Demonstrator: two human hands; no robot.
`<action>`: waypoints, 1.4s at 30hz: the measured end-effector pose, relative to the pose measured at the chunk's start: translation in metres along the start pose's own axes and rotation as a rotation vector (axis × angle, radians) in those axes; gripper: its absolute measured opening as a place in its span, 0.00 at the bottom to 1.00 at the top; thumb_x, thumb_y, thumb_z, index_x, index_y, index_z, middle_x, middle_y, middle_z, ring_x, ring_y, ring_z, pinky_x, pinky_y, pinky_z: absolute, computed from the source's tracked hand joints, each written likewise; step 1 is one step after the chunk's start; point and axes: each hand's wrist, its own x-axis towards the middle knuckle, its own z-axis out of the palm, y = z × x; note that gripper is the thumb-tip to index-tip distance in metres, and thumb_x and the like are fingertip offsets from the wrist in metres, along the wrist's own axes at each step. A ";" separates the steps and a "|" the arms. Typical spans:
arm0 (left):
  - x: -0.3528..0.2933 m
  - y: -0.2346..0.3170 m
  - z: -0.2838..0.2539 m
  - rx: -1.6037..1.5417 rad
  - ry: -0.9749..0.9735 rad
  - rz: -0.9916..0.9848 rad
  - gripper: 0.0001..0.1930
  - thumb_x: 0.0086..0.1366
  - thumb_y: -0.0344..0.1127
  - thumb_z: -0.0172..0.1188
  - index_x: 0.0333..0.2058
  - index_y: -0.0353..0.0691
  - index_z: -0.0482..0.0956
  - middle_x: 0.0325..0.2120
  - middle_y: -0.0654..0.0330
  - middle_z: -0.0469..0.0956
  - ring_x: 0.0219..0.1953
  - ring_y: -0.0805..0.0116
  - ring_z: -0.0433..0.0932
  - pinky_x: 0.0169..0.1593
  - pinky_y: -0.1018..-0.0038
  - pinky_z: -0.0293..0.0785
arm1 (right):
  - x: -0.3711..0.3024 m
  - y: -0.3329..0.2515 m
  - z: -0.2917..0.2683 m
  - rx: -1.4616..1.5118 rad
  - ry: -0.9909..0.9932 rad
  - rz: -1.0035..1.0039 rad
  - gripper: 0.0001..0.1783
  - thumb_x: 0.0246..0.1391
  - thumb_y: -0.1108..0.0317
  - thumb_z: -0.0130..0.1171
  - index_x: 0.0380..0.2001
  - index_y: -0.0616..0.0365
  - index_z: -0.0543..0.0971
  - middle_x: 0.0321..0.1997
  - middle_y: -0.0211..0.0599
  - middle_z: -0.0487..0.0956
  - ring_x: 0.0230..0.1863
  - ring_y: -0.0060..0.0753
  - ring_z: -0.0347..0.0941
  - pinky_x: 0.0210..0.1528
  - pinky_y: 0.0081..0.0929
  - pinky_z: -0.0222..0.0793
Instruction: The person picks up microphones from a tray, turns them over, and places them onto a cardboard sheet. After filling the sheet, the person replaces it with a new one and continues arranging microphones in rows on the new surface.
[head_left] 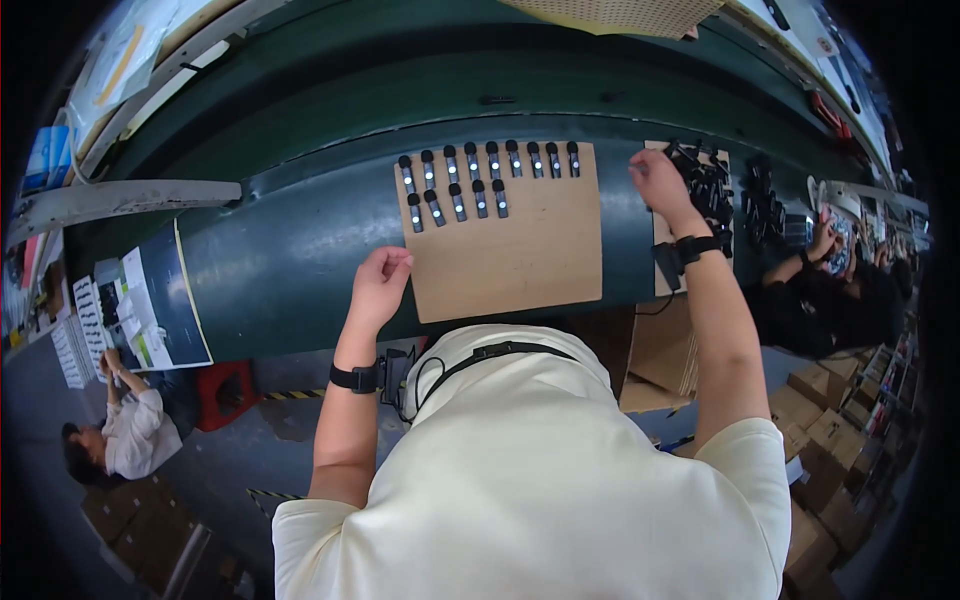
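On a flat cardboard sheet (pixel 515 260), small clip-on microphones (pixel 492 162) with black foam tips and glowing white lights stand in two rows, the upper row longer. My left hand (pixel 382 285) is at the sheet's left edge, its fingers curled and the tips together, with nothing showing in them. To the right of the sheet, my right hand (pixel 660 183) has its fingers pinched; something small and dark shows at the tips, too small to name. Beside that hand, a jumbled pile of black microphones (pixel 708 185) lies on another piece of cardboard (pixel 662 285).
More black pieces (pixel 763 205) lie on the dark green bench (pixel 290 270), right of the pile. A metal bracket (pixel 170 195) juts in at the left. White trays (pixel 90 315) and a person in white (pixel 135 435) are far left; another person in black (pixel 815 310) sits right, near cardboard boxes (pixel 815 430).
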 end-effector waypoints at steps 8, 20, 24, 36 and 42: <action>-0.024 0.047 0.079 0.001 0.073 -0.099 0.08 0.65 0.31 0.58 0.40 0.33 0.77 0.29 0.63 0.79 0.33 0.77 0.76 0.40 0.79 0.72 | 0.114 0.061 -0.005 -0.153 -0.004 -0.220 0.15 0.50 0.71 0.60 0.44 0.55 0.75 0.48 0.42 0.74 0.52 0.50 0.70 0.54 0.39 0.68; 0.023 0.128 0.227 -0.083 -0.291 -0.108 0.15 0.62 0.33 0.62 0.47 0.34 0.75 0.38 0.56 0.79 0.42 0.68 0.78 0.47 0.72 0.74 | 0.205 0.065 0.068 -0.222 -0.166 -0.310 0.19 0.48 0.74 0.57 0.46 0.54 0.74 0.49 0.43 0.74 0.51 0.47 0.71 0.56 0.38 0.68; 0.047 0.130 0.273 -0.128 -0.365 -0.084 0.31 0.60 0.33 0.65 0.59 0.34 0.62 0.54 0.50 0.70 0.56 0.61 0.70 0.56 0.69 0.69 | 0.212 0.022 0.055 0.041 -0.213 -0.341 0.18 0.47 0.74 0.57 0.44 0.58 0.73 0.44 0.46 0.75 0.44 0.45 0.73 0.51 0.35 0.70; 0.072 0.141 0.313 -0.889 -0.905 -0.276 0.37 0.63 0.32 0.61 0.66 0.31 0.50 0.65 0.48 0.57 0.68 0.61 0.54 0.64 0.69 0.59 | 0.218 -0.124 0.093 0.404 -0.542 -0.365 0.18 0.50 0.68 0.58 0.46 0.60 0.74 0.42 0.48 0.76 0.44 0.47 0.74 0.49 0.36 0.71; 0.054 0.148 0.291 -0.828 -0.948 -0.102 0.35 0.66 0.34 0.58 0.65 0.31 0.51 0.65 0.48 0.58 0.68 0.61 0.56 0.64 0.69 0.59 | 0.209 -0.160 0.142 0.103 -0.418 -0.492 0.19 0.51 0.67 0.59 0.48 0.56 0.74 0.46 0.50 0.77 0.50 0.50 0.74 0.53 0.38 0.71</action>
